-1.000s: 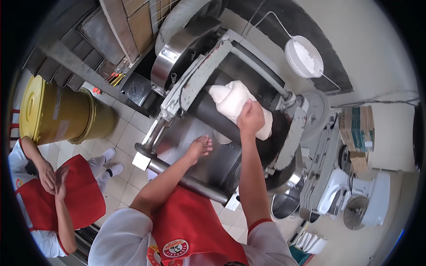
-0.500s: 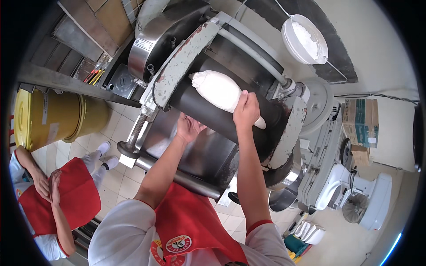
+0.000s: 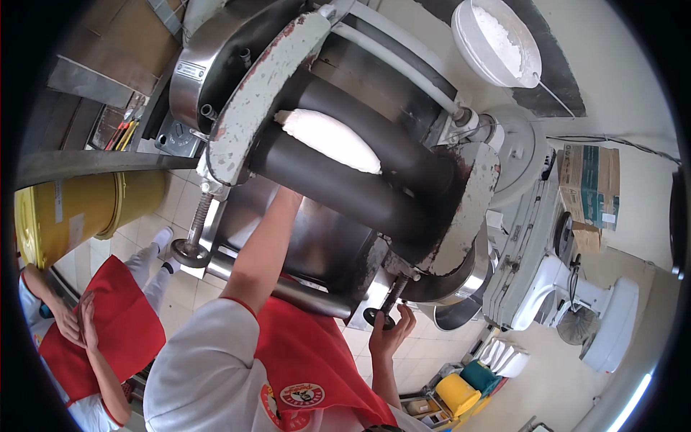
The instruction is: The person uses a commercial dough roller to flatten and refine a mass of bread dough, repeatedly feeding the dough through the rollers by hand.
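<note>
A white lump of dough lies between the two dark rollers of a dough sheeter, lengthwise along them. My left forearm reaches over the metal tray to below the front roller. That roller hides the left hand, so its fingers do not show. My right hand is at the black adjusting knob at the machine's lower right. Its thumb is close to the knob and its fingers are bent but apart, with no firm grip to be seen.
The sheeter's chipped side plates flank the rollers, and a second screw knob juts out on the left. A bucket of white powder is at the upper right. To the left are yellow bins and a person in a red apron.
My right hand has let go of the dough and moved down to the right knob. The dough has sunk between the rollers. My left hand has gone under the front roller.
</note>
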`<move>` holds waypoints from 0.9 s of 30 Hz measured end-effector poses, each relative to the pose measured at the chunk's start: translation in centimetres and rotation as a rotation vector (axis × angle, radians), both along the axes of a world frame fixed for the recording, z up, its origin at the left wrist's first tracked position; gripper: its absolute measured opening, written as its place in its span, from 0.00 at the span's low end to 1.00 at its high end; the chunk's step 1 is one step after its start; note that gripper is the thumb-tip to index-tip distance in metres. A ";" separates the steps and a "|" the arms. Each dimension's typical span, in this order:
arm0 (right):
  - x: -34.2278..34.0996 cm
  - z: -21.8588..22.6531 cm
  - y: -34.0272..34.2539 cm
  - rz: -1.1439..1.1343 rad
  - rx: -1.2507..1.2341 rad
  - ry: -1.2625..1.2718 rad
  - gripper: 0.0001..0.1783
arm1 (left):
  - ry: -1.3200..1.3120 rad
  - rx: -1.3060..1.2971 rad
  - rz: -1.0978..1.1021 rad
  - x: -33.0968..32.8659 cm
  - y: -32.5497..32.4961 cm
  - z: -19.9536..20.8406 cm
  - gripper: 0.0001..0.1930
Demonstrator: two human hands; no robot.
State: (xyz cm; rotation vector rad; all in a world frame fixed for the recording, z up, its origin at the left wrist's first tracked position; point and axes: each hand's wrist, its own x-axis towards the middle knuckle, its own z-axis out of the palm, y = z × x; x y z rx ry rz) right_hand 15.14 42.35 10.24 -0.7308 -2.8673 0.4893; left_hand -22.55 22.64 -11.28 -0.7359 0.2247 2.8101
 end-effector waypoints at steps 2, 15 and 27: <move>0.6 -0.8 0.0 -0.078 -0.048 -0.049 0.33 | -0.010 -0.002 -0.004 -1.1 0.4 -0.5 0.37; 1.7 -4.9 5.1 -0.428 -0.543 0.145 0.13 | 0.015 0.134 0.033 -0.9 -1.3 -1.6 0.37; -23.8 -6.3 -14.2 0.498 -0.127 0.616 0.13 | 0.134 0.258 -0.148 12.9 -1.3 6.3 0.25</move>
